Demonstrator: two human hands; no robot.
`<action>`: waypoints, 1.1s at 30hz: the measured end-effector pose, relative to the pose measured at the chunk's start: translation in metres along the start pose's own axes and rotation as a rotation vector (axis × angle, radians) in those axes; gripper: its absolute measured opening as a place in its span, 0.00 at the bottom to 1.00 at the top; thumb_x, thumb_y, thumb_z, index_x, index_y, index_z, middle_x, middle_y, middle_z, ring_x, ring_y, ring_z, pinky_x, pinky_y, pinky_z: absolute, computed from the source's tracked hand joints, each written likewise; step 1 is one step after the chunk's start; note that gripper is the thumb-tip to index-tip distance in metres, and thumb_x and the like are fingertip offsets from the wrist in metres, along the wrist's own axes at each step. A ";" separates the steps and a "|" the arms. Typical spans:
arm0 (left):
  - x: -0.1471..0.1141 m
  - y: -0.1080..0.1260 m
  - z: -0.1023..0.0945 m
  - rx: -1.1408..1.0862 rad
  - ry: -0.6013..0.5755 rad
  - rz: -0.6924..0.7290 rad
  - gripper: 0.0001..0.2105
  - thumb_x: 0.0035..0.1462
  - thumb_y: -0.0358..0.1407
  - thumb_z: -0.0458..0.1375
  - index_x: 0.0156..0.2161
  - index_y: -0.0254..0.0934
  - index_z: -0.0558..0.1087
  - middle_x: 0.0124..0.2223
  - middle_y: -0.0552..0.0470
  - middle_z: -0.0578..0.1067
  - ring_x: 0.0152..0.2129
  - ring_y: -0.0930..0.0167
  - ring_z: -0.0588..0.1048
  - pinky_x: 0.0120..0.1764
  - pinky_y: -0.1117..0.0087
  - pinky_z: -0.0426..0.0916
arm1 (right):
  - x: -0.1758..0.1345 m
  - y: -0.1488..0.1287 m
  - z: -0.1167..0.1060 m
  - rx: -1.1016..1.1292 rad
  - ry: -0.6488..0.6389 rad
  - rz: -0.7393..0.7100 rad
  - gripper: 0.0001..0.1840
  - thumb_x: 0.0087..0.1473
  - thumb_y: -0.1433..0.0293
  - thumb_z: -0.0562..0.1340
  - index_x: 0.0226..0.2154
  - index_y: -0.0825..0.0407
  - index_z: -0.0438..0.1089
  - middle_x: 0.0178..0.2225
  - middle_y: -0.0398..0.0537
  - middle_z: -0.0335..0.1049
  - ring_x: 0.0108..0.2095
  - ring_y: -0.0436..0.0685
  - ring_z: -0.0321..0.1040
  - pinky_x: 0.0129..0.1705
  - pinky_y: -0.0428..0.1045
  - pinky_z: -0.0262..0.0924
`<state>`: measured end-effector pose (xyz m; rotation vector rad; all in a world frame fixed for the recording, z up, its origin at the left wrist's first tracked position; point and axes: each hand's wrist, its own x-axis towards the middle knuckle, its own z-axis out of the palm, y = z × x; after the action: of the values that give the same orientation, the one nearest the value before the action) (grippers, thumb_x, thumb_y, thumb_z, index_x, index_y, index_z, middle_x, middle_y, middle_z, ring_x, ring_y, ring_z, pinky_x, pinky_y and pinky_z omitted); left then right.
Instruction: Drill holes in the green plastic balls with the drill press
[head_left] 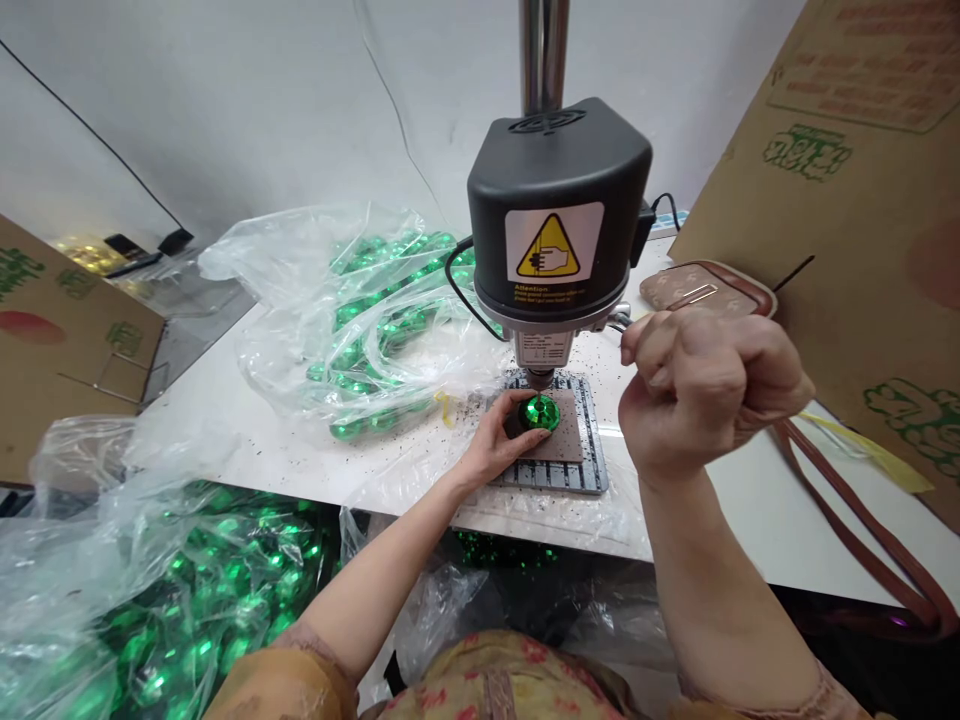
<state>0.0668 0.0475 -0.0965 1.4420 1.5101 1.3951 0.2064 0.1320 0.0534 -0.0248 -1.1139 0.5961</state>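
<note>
At the middle of the bench my left hand pinches a shiny green mirrored ball between thumb and fingers. The ball rests on a brown pad over the slotted metal base of a small drill press. Its chuck is right above the ball, and the bit appears to meet the top. My right hand is raised in a fist right of the drill head, wrapped round the press lever; most of the lever is hidden by the fingers.
Clear plastic bags of green balls lie on the white table at left and below its front edge. Cardboard boxes flank both sides. A brown purse with a strap lies at right. Dark shavings surround the base.
</note>
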 end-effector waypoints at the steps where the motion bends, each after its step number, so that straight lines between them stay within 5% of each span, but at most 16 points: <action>1: 0.000 0.000 0.000 -0.001 -0.002 0.001 0.26 0.57 0.46 0.69 0.56 0.40 0.69 0.53 0.45 0.78 0.52 0.61 0.76 0.57 0.58 0.68 | -0.001 0.000 0.000 0.000 0.003 -0.005 0.27 0.59 0.70 0.62 0.18 0.51 0.44 0.16 0.35 0.40 0.15 0.41 0.43 0.20 0.47 0.48; 33: 0.000 -0.004 0.002 0.017 0.028 0.025 0.26 0.56 0.48 0.69 0.55 0.40 0.70 0.52 0.46 0.78 0.50 0.61 0.77 0.55 0.59 0.70 | -0.025 0.010 -0.015 0.051 -0.052 -0.127 0.25 0.54 0.77 0.59 0.18 0.53 0.42 0.16 0.35 0.45 0.16 0.40 0.42 0.23 0.48 0.51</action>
<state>0.0674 0.0482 -0.1007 1.4614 1.5298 1.4265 0.2075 0.1333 0.0225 0.1053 -1.1413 0.5138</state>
